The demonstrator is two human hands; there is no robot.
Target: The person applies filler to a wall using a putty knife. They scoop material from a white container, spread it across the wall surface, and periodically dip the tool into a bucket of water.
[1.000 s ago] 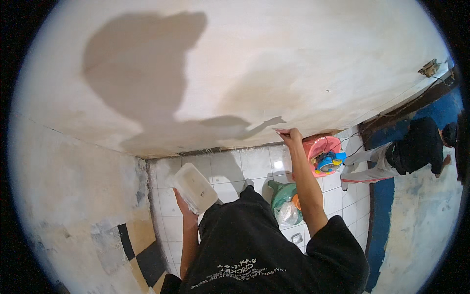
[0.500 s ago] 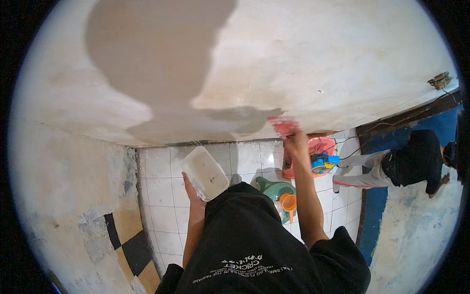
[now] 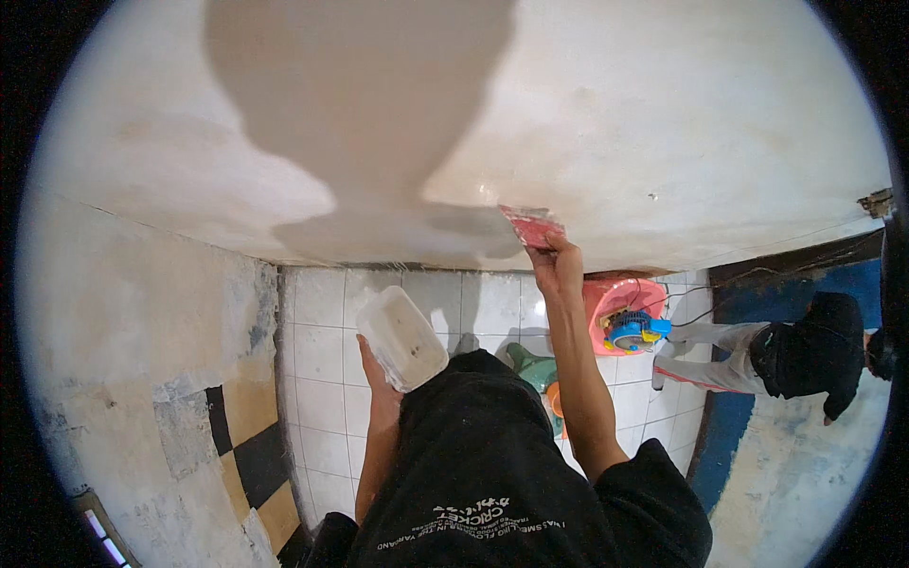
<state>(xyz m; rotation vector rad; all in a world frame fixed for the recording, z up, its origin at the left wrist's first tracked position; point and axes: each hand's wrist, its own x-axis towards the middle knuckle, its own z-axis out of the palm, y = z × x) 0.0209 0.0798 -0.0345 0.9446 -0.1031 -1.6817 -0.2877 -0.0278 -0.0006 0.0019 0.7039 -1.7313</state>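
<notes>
My right hand (image 3: 561, 270) is closed around a red putty scraper (image 3: 534, 228), whose blade edge meets the pale, patchy wall (image 3: 606, 123) in front of me. Its fingers are pinched on the near part of the scraper. Lower and to the left, my left hand (image 3: 382, 386) grips the side of a white rectangular plastic tub (image 3: 402, 331). Inside the tub lies some whitish material with a few dark specks. The tub is tilted, close to my black shirt, and most of the left fingers are hidden beneath it.
A pink basin (image 3: 598, 301) holding a blue and yellow device (image 3: 636, 331) stands on the white floor tiles (image 3: 322, 355). Beside my right forearm are a green container (image 3: 532, 367) and an orange dipper (image 3: 555, 399), partly hidden. Another person (image 3: 805, 350) stands at the right wall.
My right hand and the scraper have moved left and slightly up along the wall. The tub remains in my left hand. My forearm now covers more of the orange dipper.
</notes>
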